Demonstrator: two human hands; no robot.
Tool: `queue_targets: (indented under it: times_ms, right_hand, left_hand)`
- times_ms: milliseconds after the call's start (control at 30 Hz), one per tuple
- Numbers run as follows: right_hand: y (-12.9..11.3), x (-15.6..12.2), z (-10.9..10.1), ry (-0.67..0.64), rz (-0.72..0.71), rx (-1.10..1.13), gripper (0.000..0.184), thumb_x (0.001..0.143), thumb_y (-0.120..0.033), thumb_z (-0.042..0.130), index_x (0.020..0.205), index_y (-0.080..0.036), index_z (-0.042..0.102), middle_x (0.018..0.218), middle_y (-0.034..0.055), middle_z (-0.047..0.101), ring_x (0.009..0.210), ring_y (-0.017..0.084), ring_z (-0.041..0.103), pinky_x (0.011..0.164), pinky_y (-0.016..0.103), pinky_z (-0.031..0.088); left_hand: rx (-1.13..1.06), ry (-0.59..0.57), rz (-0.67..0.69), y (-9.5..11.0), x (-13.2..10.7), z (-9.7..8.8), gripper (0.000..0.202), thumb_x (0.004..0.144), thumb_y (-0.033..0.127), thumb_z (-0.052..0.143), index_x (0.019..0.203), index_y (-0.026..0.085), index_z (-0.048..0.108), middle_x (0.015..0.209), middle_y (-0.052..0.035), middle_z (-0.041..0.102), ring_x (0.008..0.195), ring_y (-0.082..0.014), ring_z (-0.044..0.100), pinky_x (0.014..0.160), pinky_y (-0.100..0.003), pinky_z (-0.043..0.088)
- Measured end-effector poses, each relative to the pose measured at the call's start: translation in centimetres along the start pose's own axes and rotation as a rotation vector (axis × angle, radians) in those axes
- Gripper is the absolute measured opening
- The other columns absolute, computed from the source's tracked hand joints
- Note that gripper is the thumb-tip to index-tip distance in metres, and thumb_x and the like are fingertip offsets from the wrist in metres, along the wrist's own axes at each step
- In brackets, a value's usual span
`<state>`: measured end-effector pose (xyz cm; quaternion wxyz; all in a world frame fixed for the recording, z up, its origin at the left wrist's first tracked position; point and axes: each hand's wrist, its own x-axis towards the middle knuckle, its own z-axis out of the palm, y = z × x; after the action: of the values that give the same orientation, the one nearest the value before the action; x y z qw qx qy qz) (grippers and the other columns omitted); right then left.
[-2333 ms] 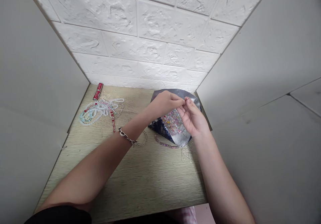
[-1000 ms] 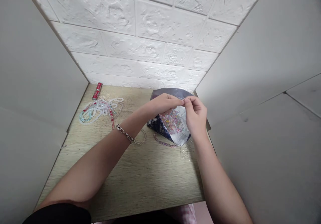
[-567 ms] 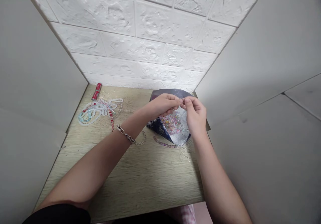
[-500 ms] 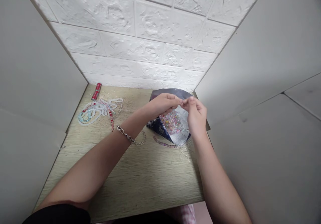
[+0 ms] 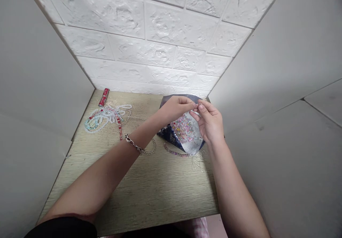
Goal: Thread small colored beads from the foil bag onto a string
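My left hand (image 5: pixel 179 109) is closed in a pinch, its fingertips meeting those of my right hand (image 5: pixel 212 122) above an open pouch. What the left fingers hold is too small to make out. Between my right thumb and forefinger is a tiny thing that looks like a bead (image 5: pixel 200 104); the other right fingers are loosely curled. Below both hands, the pouch (image 5: pixel 171 137), dark blue outside and silvery inside, holds many small multicoloured beads (image 5: pixel 184 128). A strand of pinkish-purple beads (image 5: pixel 175 152) lies along its front edge.
At the back left of the wooden table (image 5: pixel 149 191) lie tangled white, blue and red bead strands (image 5: pixel 107 119) beside a red cylinder (image 5: pixel 104 97). A pale bead strand (image 5: pixel 152 149) lies near my left forearm. Clear threads (image 5: pixel 196 164) stick out before the pouch. White brick-patterned wall (image 5: pixel 160 53) behind; grey panels at both sides.
My right hand has turned and its lower fingers have opened a little, while its thumb and forefinger stay pinched near my left fingertips. The left hand has shifted slightly.
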<state>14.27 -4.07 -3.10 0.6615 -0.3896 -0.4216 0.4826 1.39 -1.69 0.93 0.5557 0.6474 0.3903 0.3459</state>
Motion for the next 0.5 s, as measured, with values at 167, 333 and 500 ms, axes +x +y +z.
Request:
queue_targets:
  times_ms: [167, 333, 500]
  right_hand:
    - [0.04, 0.01, -0.08, -0.003, 0.014, 0.020, 0.015, 0.066, -0.025, 0.064, 0.080, -0.023, 0.063, 0.069, -0.0036, 0.059, 0.067, 0.007, 0.058, 0.075, 0.027, 0.052]
    - [0.08, 0.07, -0.18, 0.008, 0.008, -0.007, 0.015, 0.064, -0.023, 0.065, 0.079, -0.023, 0.063, 0.072, -0.0031, 0.063, 0.068, 0.008, 0.060, 0.074, 0.025, 0.052]
    - [0.08, -0.10, -0.20, 0.037, -0.068, -0.194, 0.019, 0.065, -0.027, 0.064, 0.083, -0.021, 0.063, 0.070, -0.0013, 0.064, 0.064, 0.010, 0.061, 0.070, 0.029, 0.053]
  left_hand:
    - [0.035, 0.019, 0.022, 0.31, -0.15, 0.01, 0.019, 0.068, 0.031, 0.053, 0.059, 0.014, 0.056, 0.042, 0.0062, 0.034, 0.039, -0.0023, 0.026, 0.042, -0.019, 0.019]
    - [0.097, 0.023, 0.061, 0.10, -0.05, -0.24, 0.021, 0.068, 0.032, 0.053, 0.058, 0.014, 0.055, 0.046, 0.0050, 0.035, 0.042, -0.0027, 0.026, 0.043, -0.020, 0.019]
    - [0.197, -0.003, 0.059, -0.26, 0.13, -0.68, 0.025, 0.067, 0.037, 0.052, 0.058, 0.014, 0.056, 0.049, 0.0034, 0.038, 0.044, -0.0041, 0.027, 0.044, -0.021, 0.019]
